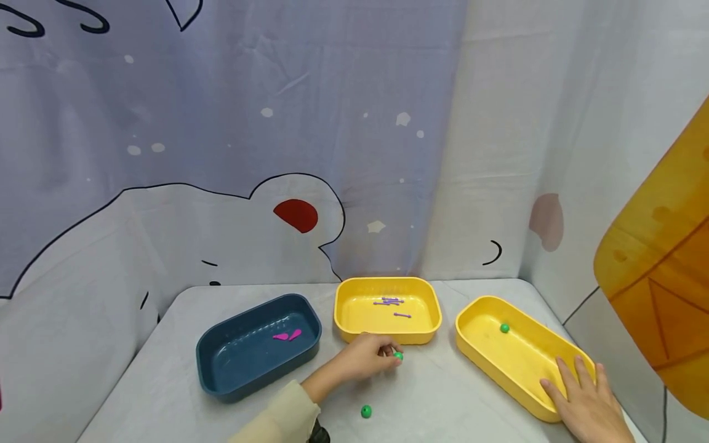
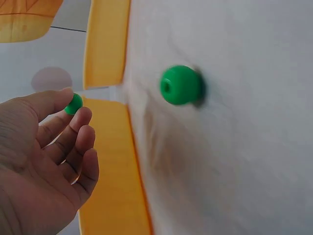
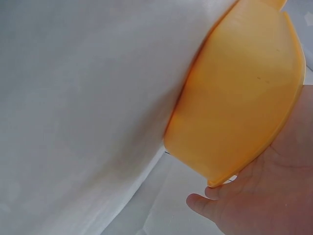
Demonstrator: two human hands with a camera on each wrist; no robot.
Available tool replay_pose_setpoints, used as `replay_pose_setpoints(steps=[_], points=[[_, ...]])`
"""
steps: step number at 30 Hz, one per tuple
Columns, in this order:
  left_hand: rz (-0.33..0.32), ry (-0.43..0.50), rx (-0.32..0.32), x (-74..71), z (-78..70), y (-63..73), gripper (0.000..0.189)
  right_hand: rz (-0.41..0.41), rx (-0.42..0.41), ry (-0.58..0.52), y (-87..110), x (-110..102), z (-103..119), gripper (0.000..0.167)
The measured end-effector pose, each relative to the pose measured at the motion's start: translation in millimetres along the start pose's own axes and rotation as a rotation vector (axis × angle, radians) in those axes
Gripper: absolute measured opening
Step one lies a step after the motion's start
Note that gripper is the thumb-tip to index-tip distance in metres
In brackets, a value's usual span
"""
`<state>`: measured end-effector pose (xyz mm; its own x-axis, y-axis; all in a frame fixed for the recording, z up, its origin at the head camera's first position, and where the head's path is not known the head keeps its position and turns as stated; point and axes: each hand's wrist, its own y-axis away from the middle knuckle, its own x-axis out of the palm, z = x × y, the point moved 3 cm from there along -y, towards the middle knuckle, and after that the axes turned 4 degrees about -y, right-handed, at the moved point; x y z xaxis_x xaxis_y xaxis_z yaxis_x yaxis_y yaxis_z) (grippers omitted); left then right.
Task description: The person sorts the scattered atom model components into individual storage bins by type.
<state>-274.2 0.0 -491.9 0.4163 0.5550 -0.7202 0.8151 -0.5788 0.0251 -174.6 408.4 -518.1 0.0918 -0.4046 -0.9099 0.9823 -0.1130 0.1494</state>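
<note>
Between thumb and fingertips, my left hand (image 1: 362, 357) pinches a small round green bead (image 1: 398, 355), raised in front of the middle yellow tray (image 1: 354, 314). In the left wrist view the pinched bead (image 2: 73, 104) shows clearly. A second green bead (image 1: 366, 411), with a hole in it, lies on the white cloth below that hand. My right hand (image 1: 595, 409) rests with spread, fairly straight fingers over the near end of the right yellow tray (image 1: 515, 363). Another green bead (image 1: 504, 328) lies inside that tray, toward its far end.
Several thin purple sticks (image 1: 390, 301) with knobbed ends lie in the middle tray. At the left stands a dark blue tray (image 1: 238, 363) holding two pink pieces (image 1: 295, 334). A printed curtain (image 1: 388, 184) hangs behind the cloth-covered table (image 1: 432, 394).
</note>
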Motion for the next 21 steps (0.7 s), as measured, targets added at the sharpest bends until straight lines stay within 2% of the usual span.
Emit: replay_pose_setpoints(steps=[8,13,17,21], points=[[-0.023,-0.038,0.113,7.4,-28.1,-23.0,0.015,0.001,-0.004,0.002,0.3,-1,1,0.094],[-0.02,-0.058,0.161,13.9,-43.4,-39.0,0.015,-0.008,-0.015,0.009,0.4,0,0,0.093],[-0.024,-0.076,0.188,16.8,-55.0,-51.7,0.017,0.0,-0.006,0.004,0.0,0,0,0.093],[-0.028,-0.069,0.182,19.5,-65.2,-63.1,0.019,-0.01,-0.019,-0.002,-0.1,0,1,0.093]])
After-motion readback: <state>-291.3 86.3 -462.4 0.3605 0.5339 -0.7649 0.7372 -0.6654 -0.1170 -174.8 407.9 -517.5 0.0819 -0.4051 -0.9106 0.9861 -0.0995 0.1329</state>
